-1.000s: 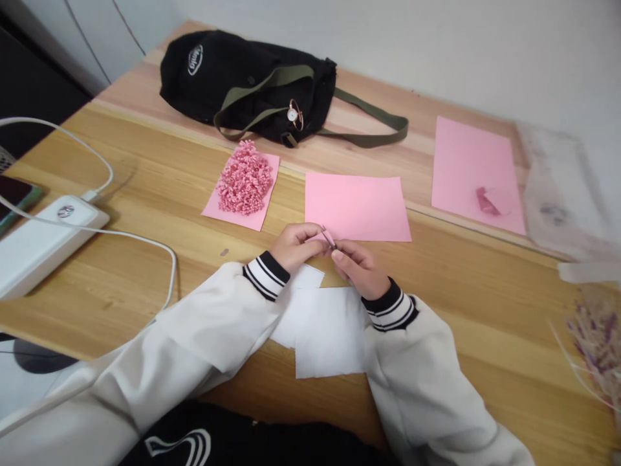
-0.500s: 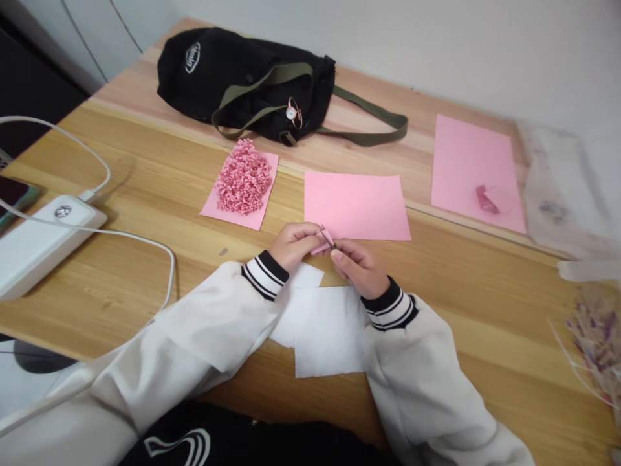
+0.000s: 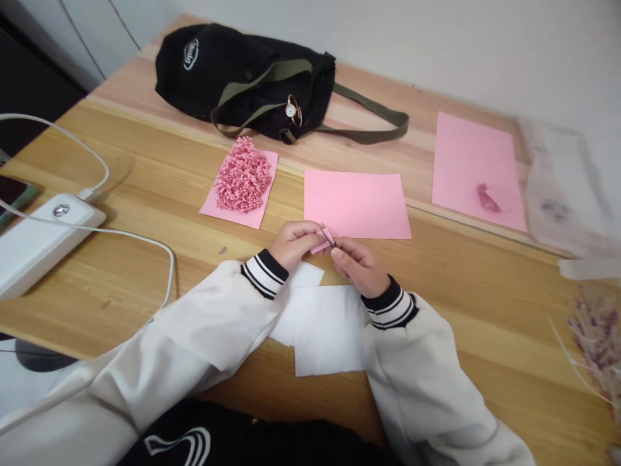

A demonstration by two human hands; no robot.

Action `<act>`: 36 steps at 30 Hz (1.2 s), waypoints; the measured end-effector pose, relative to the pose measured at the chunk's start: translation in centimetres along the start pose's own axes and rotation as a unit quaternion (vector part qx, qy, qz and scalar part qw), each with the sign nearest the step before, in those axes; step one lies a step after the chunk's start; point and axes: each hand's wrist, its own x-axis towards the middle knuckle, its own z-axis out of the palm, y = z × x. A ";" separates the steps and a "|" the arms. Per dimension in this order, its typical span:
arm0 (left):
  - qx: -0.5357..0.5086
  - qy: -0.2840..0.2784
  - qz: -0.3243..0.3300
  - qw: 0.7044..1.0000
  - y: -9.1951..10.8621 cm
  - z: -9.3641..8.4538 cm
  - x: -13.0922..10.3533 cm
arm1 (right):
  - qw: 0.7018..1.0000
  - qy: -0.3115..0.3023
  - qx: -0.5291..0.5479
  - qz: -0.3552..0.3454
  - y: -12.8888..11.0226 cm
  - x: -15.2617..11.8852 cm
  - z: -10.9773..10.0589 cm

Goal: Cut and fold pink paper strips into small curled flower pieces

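Between the fingers of my left hand [image 3: 294,244] is a small pink paper strip [image 3: 321,244], held above the table. My right hand [image 3: 359,264] pinches a thin dark metal tool [image 3: 328,235] that crosses the strip; whether it is tweezers or small scissors I cannot make out. The two hands are close together. Just beyond them lies a pink paper sheet [image 3: 358,202]. Below them, partly under my forearms, are white paper pieces [image 3: 330,330]. Left of the sheet, a heap of curly pink paper bits [image 3: 242,178] rests on a smaller pink sheet [image 3: 252,218].
A black bag [image 3: 228,74] with a green strap and a watch [image 3: 291,111] on it lies at the back. Another pink sheet [image 3: 473,155] bears a folded scrap [image 3: 488,197]. A white power bank [image 3: 53,243] with cables sits left, dried flowers [image 3: 594,336] right.
Hardly anything differs. The view has shifted very slightly; both hands keep the same pose around the pink strip.
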 end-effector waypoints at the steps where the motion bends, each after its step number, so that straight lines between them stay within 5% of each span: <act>1: -0.002 -0.001 0.001 1.000 0.0 0.0 0.0 | 1.000 -0.001 0.001 -0.001 0.0 0.0 0.0; 36: -0.019 0.000 0.008 1.000 -0.3 0.0 0.0 | 1.000 0.010 -0.005 -0.002 0.2 0.0 0.1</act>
